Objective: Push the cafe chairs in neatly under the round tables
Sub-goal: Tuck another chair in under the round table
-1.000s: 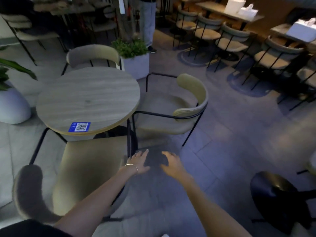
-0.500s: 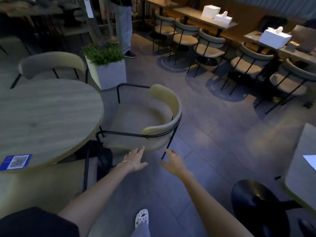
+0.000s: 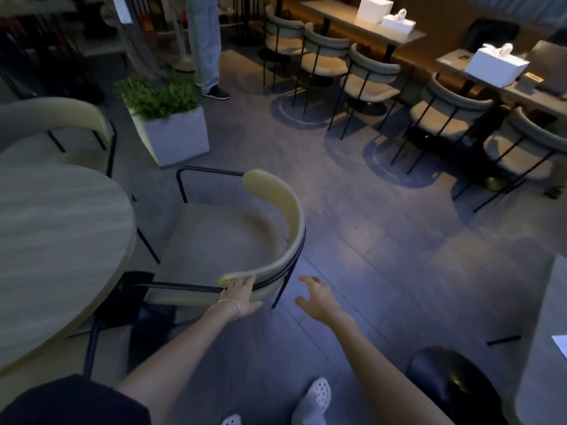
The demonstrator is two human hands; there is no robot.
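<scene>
A beige cafe chair with a curved backrest and black metal frame stands pulled out to the right of the round wooden table. My left hand rests on the near end of the chair's backrest, fingers laid over its rim. Just right of the chair, my right hand hovers open above the floor, touching nothing. A second beige chair sits behind the table at the far left. Part of another chair's black frame shows at the table's near edge.
A white square planter with green leaves stands beyond the chair. A person's legs are further back. A row of chairs lines long tables at the right. A black round stool sits near my right arm.
I have stepped forward and to the right, so the table slid left in view. My left hand has reached the chair's backrest and touches it; my right hand stays free beside it.
</scene>
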